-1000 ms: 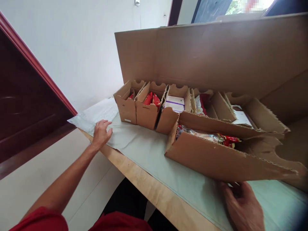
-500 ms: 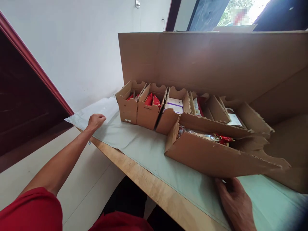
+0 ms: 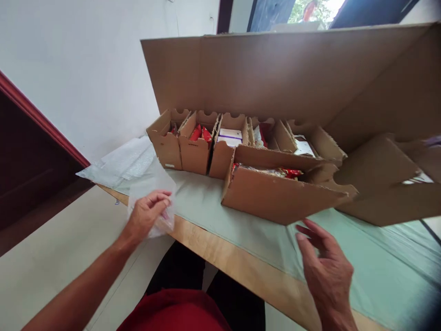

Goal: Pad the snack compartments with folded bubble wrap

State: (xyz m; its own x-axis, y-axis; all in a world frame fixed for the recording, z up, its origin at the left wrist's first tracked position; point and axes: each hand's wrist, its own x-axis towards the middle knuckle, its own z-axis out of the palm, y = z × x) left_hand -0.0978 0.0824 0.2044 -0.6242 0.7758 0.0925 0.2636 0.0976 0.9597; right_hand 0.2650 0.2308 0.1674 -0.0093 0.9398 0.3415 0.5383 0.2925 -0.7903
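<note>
My left hand (image 3: 149, 214) is closed on a translucent bubble wrap bag (image 3: 165, 184), which hangs at the table's front edge. Behind it, a stack of similar bubble wrap bags (image 3: 129, 158) lies at the table's left end. My right hand (image 3: 324, 257) holds nothing, its fingers bent and apart, just in front of a long cardboard box (image 3: 275, 195). Inside that box are clear and red packets (image 3: 291, 173), partly hidden by its front wall.
Behind stands a row of open cardboard boxes (image 3: 195, 154) with red packets (image 3: 201, 133), white-and-purple boxes (image 3: 230, 137) and other goods. A tall cardboard panel (image 3: 241, 73) backs them. Another cardboard box (image 3: 386, 184) is at right. Pale green cloth (image 3: 196, 195) covers the table.
My left hand has come back toward me from the stack with one bubble wrap bag. My right hand has drawn away from the long box and its fingers show. The view has turned right.
</note>
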